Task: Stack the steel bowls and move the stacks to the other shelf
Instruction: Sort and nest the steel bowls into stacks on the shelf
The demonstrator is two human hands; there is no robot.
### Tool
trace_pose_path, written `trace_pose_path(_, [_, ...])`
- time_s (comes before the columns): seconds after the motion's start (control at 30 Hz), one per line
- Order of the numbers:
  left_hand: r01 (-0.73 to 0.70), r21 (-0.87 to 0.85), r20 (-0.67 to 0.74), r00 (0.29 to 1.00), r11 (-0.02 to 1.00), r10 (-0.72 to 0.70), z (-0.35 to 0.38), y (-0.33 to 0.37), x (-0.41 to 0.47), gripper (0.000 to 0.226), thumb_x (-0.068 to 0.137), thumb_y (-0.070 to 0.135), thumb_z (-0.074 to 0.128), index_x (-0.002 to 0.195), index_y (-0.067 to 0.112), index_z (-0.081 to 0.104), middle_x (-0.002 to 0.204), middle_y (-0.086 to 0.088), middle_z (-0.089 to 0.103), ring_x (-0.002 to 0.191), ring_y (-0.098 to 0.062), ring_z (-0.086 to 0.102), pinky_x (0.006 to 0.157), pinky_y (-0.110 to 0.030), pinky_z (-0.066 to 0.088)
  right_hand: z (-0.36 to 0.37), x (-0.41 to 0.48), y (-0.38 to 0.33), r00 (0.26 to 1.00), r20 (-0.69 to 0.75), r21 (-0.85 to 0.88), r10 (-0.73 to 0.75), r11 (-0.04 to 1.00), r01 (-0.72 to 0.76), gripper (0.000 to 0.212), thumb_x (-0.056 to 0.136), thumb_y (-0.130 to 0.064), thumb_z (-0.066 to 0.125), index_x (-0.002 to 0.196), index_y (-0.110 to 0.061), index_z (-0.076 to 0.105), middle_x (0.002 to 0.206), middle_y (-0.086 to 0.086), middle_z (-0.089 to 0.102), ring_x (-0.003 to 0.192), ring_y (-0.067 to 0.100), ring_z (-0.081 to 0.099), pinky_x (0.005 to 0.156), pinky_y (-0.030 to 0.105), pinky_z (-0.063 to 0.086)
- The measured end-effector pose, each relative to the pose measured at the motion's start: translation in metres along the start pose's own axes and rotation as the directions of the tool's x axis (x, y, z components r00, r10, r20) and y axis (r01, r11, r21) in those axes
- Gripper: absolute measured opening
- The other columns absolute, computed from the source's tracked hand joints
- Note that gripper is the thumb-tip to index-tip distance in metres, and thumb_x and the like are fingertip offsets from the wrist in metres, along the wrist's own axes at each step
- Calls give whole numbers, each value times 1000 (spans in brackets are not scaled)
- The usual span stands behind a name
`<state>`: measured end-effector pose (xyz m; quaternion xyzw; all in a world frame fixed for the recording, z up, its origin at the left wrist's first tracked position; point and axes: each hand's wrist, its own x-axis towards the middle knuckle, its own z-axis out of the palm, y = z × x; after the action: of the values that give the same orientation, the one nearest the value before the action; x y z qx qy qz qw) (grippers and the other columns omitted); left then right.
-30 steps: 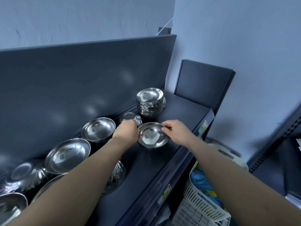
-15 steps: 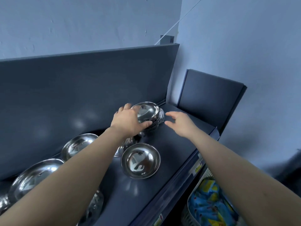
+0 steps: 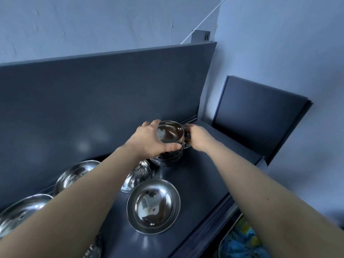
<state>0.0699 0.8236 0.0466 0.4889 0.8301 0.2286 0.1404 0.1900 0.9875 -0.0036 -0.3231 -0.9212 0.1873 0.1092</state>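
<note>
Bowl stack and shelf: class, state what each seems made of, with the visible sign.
Bowl stack, held between the left hand and right hand: polished metal, likely steel; its surfaces mirror the room. Shelf: looks like painted sheet metal, matte dark grey with soft, dull highlights; the base material is uncertain.

Bowl stack (image 3: 168, 146) stands behind single bowl (image 3: 153, 205) on shelf (image 3: 201, 183)

Left hand (image 3: 150, 140) and right hand (image 3: 198, 135) outstretched, fingers curled
</note>
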Motion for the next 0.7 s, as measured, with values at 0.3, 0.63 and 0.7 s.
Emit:
trace_pose_path(0.3, [-11, -18, 2, 1000, 1000, 11, 0, 6, -4, 118, 61, 68, 73, 151, 20, 16, 151, -3, 28, 141, -21, 24, 114, -35, 28, -15, -35, 23, 981, -88, 83, 175, 982, -168, 60, 64, -41, 88, 110, -13, 61, 120, 5, 53, 111, 20, 55, 93, 31, 45])
trace_pose_path(0.63, [-9, 3, -12, 1000, 1000, 9, 2, 3, -11, 117, 61, 66, 74, 151, 21, 15, 151, -3, 27, 140, -24, 25, 113, -37, 29, 2, -40, 26, 966, 51, 186, 255, 947, -260, 110, 54, -36, 93, 146, -29, 33, 128, 5, 39, 119, 27, 50, 97, 29, 42])
trace_pose_path(0.7, [-12, -2, -23, 1000, 1000, 12, 2, 3, -12, 115, 62, 65, 74, 151, 21, 16, 151, -2, 28, 140, -23, 26, 113, -37, 30, 0, -46, 29, 964, 33, 195, 263, 944, -265, 108, 53, -38, 93, 142, -29, 34, 121, 3, 38, 113, 24, 50, 90, 28, 43])
